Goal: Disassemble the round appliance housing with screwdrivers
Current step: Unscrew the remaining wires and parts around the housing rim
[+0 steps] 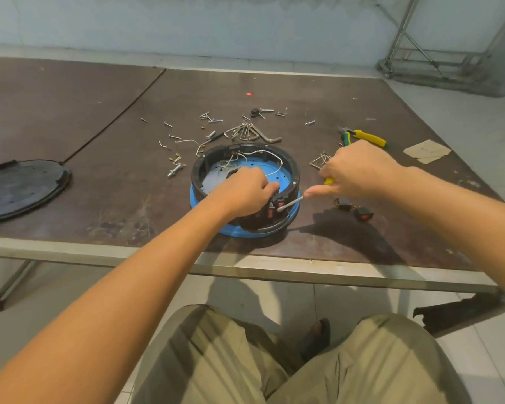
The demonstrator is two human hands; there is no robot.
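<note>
The round appliance housing (286,167), a black ring on a blue base with white wires inside, sits near the table's front edge. My left hand (242,191) grips its near rim beside the red switches (274,207). My right hand (359,170) holds a yellow-handled screwdriver (290,203); only a bit of yellow handle shows under the fingers. The metal shaft points left and its tip touches the housing's front wall by the switches.
A black round cover (21,188) lies at the left. Loose screws (213,119), hex keys (251,132) and yellow-green pliers (365,137) lie behind the housing. Two small black switch parts (356,209) lie on the right. The table's metal front edge (245,266) runs close below.
</note>
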